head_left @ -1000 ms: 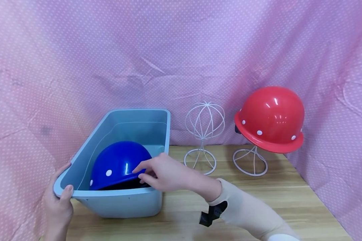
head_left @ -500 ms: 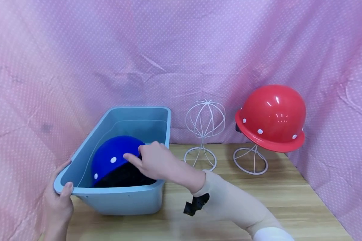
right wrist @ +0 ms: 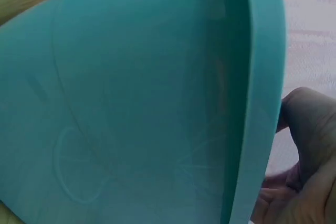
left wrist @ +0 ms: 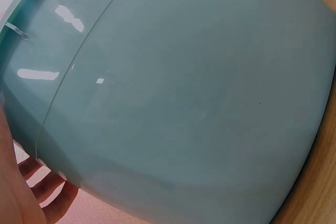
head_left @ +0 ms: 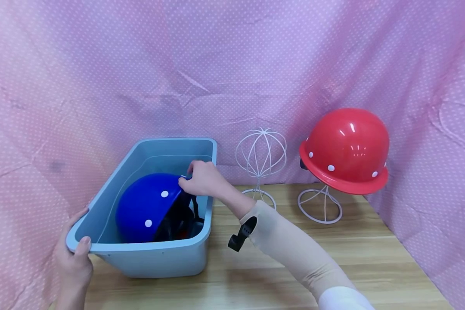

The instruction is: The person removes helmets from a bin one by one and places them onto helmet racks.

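Note:
In the head view a blue hard hat lies tilted inside a blue-grey plastic bin, its dark inside and black strap turned to the right. My right hand reaches over the bin's right rim and pinches the edge of the hat's brim. On the left, my left hand grips the bin's near left corner, thumb over the rim. The left wrist view shows the bin's outer wall with curled fingers at its edge. From the right wrist, the bin's side hides the hat.
A bare white wire stand is to the right of the bin. Farther right, a red hard hat sits on another wire stand. The wooden table is backed by a pink dotted cloth.
My right hand has moved up and away along the hat's brim. The blue hard hat has turned so its opening faces right. My left hand stays on the bin's corner.

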Available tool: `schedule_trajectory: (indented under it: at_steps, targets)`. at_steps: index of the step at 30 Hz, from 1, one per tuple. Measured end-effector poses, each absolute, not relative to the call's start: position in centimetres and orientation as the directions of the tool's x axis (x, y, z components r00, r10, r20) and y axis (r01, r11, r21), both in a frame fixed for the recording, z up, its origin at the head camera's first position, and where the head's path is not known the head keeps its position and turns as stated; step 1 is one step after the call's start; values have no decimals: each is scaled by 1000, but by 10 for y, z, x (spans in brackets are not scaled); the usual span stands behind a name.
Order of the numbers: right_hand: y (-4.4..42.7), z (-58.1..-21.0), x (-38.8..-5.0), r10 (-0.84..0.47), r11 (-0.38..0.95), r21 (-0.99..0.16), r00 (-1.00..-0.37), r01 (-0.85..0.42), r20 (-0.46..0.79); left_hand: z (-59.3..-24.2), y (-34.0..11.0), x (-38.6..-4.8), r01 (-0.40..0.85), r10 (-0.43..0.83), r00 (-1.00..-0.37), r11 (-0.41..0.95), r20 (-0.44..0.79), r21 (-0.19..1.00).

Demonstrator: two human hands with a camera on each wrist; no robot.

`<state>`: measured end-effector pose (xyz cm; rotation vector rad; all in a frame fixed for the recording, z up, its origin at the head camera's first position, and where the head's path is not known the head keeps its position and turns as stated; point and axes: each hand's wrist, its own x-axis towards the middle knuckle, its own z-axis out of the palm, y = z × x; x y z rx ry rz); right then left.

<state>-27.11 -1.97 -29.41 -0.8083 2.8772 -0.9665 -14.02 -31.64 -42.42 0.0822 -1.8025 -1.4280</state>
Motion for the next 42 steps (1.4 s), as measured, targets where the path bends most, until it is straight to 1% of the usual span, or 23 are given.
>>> schedule_trajectory:
  at_steps: [2, 4, 6, 8, 11, 14, 16, 19, 23, 28, 31, 38, 41, 42]
  targets:
    - [-20, -294, -273, -455, 637, -671, -888, -380, 71, -425, -317, -141, 434, -505, -660, 347, 556, 831]
    - [-20, -294, -274, -462, 547, -796, -886, -260, -28, -426, -318, -142, 444, -505, -659, 338, 558, 830]
    - [-22, -295, -276, -487, 419, -900, -866, -120, -111, -426, -318, -142, 453, -502, -658, 331, 562, 827]
    - [-25, -297, -279, -527, 286, -958, -832, 21, -176, -426, -319, -142, 455, -495, -661, 332, 563, 826]
    - [-32, -300, -282, -563, 129, -970, -790, 206, -242, -426, -319, -141, 458, -499, -657, 332, 566, 824]
    - [-43, -304, -281, -588, 17, -935, -753, 353, -295, -425, -320, -138, 463, -511, -644, 332, 569, 822]
    - [-50, -308, -279, -602, -46, -903, -733, 427, -316, -425, -321, -136, 465, -521, -638, 327, 568, 822]
    - [-57, -312, -273, -603, -99, -879, -730, 467, -321, -424, -320, -134, 437, -525, -651, 331, 548, 836]
    - [-61, -312, -264, -575, -142, -882, -763, 448, -295, -423, -319, -133, 393, -532, -682, 313, 502, 865]
    - [-61, -303, -250, -552, -205, -879, -793, 430, -259, -422, -319, -131, 372, -541, -683, 319, 490, 871]
    - [-58, -297, -242, -529, -253, -868, -813, 426, -245, -420, -320, -130, 348, -542, -681, 352, 492, 869]
    - [-48, -290, -236, -465, -424, -781, -850, 457, -245, -418, -320, -131, 350, -544, -671, 365, 503, 863]
    - [-38, -289, -238, -454, -482, -751, -862, 452, -227, -418, -316, -132, 309, -543, -695, 366, 471, 878]
    - [-34, -289, -239, -456, -499, -741, -863, 449, -217, -418, -315, -133, 314, -542, -696, 361, 471, 878]
